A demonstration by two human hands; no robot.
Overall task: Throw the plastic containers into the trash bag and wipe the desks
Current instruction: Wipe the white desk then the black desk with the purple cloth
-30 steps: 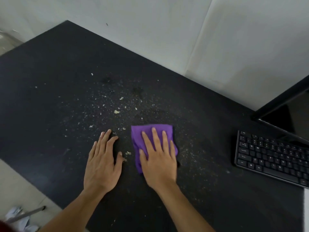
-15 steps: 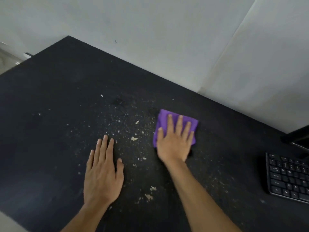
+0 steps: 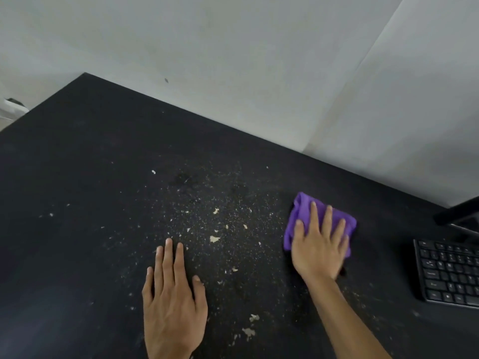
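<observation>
Right hand [image 3: 320, 251] is pressing flat-fingered on purple cloth [image 3: 305, 211] toward counter's [image 3: 77, 151] right side, left hand [image 3: 173, 301] is resting flat, empty; best sweeping crumbs [image 3: 214, 238] into one pile, away from keyboard [image 3: 451, 273].

Your cloth [image 3: 305, 216] is plain purple. The desk [image 3: 77, 164] under it is black, speckled with pale beige crumbs [image 3: 214, 238]. Right of the cloth, the keyboard [image 3: 451, 273] is black.

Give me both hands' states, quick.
Left hand: open, flat on the desk.
Right hand: open, pressing the purple cloth.
</observation>
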